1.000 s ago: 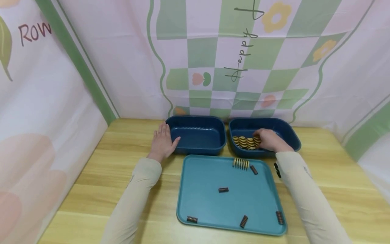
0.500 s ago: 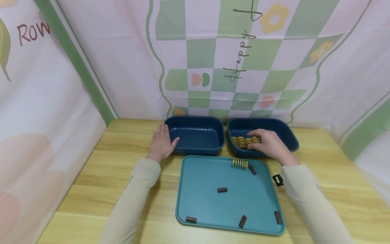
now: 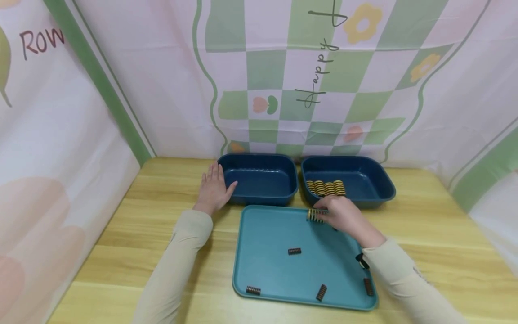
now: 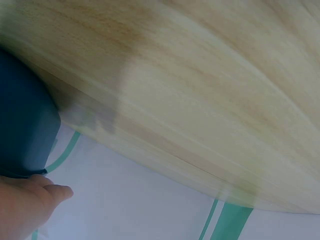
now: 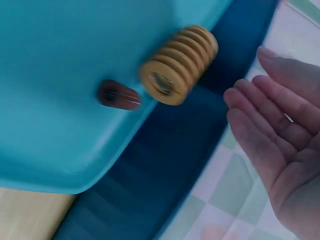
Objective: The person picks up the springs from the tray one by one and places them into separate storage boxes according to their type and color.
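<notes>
My right hand (image 3: 344, 218) is over the back edge of the teal tray (image 3: 267, 243), its fingers at a large yellow coil spring (image 3: 312, 215) and partly covering it in the head view. In the right wrist view, that hand (image 5: 280, 130) has loosely extended fingers, apart from the yellow spring (image 5: 177, 65). Beside this spring lies a small brown spring (image 5: 119, 95). Several yellow springs (image 3: 329, 188) stand in a row inside the right blue bin (image 3: 374, 203). My left hand (image 3: 213, 189), fingers straight, rests against the left side of the left blue bin (image 3: 261, 200).
More small brown springs lie about the tray, one near the middle (image 3: 294, 251), one at the front left (image 3: 253, 290), one at the front (image 3: 321, 292). Another brown spring (image 3: 368, 286) lies by the right rim. A patterned cloth (image 3: 267, 67) hangs behind the bins.
My right hand has left the row of yellow springs in the right bin and come forward to the yellow spring on the tray. My left hand has stayed in place.
</notes>
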Demonstrator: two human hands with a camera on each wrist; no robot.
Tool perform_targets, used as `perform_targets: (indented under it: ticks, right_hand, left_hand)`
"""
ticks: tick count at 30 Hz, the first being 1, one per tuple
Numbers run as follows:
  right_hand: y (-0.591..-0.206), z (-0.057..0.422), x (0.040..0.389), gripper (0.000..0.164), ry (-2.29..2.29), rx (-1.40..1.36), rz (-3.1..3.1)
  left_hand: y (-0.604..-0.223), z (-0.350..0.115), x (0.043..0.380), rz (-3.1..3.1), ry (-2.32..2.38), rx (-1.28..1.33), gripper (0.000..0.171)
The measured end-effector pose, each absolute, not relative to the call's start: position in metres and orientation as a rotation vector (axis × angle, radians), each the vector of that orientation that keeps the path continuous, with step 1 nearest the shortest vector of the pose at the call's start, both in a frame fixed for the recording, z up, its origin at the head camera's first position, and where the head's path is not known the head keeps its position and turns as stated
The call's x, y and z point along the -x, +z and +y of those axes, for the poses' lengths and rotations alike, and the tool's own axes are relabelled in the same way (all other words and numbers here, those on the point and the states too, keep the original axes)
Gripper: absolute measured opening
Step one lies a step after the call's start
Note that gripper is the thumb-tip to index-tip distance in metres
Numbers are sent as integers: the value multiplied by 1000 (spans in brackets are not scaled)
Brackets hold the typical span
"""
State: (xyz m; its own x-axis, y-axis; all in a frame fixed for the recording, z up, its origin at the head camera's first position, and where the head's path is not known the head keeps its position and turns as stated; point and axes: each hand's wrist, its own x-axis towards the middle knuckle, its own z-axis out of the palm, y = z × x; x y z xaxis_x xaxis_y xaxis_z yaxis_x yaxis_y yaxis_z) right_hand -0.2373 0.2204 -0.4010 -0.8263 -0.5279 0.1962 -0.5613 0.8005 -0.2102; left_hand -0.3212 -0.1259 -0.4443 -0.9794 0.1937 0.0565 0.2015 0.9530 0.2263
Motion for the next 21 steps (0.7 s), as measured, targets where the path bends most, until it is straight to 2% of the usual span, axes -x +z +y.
perform_targets:
  ticks: [6,13,21]
  right_hand:
    - [-418,222,237,23,214,-888,-2883]
    - [-433,224,242,21,33,-985,-2760]
    - [-438,225,246,21,29,-1036,-2700]
  left_hand:
    - [-444,-126,321,-3083,-354,307,80]
    - [-445,-125,322,-3084,-358,315,80]
    - [-445,-126,322,-3086,-352,314,80]
